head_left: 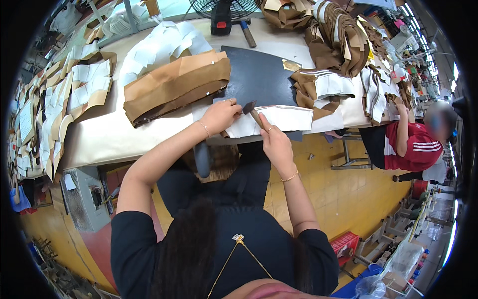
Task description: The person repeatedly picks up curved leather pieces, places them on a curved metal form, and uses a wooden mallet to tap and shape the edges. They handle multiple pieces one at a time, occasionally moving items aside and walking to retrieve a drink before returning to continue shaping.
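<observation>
My right hand [277,148] is closed round the wooden handle of a small hammer [255,114]. Its dark head is over the upper edge of a white-backed panel [284,121] at the table's front edge. At that panel's left end, my left hand [220,117] has its fingers curled and pressed onto the edge, close to the hammer head. A strip of brown shows under the panel near my left wrist. Behind both hands a dark grey board [254,74] lies flat on the table.
Stacked brown and tan panels [177,82] lie left of the board, with white pieces [164,45] behind. More brown bundles [336,40] sit at the right. A second hammer [247,34] and a fan [226,6] are at the back. A person in red [416,142] works farther right.
</observation>
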The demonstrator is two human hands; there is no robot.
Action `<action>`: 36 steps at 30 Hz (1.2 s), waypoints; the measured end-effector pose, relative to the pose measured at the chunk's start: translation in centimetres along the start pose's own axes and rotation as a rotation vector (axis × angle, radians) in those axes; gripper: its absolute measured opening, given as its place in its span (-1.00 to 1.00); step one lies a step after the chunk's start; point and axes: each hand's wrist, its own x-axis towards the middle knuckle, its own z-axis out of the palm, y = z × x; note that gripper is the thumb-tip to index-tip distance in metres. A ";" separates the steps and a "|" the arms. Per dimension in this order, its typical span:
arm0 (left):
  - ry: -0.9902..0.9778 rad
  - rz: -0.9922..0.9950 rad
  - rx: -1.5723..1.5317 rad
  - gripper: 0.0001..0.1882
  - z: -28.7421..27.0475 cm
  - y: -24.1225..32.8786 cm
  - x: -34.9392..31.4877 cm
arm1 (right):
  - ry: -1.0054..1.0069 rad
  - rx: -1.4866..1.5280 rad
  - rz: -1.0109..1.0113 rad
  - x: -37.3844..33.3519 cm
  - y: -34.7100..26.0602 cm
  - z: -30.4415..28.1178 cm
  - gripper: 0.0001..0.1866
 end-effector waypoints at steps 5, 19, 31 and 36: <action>0.080 0.020 -0.072 -0.91 1.9 0.5 3.8 | 0.308 0.119 0.022 0.4 0.7 -0.9 -0.48; 0.047 0.125 0.328 -0.78 0.5 0.8 2.1 | 0.111 -0.055 0.019 0.6 1.6 0.5 -0.47; -0.035 -0.024 0.107 -0.84 -1.1 -0.1 0.5 | 0.092 -0.017 -0.087 0.9 1.3 0.7 -0.49; -0.063 -0.065 0.012 -0.82 -1.3 -0.7 -0.3 | 0.076 0.002 -0.120 1.9 -0.2 -2.2 -0.50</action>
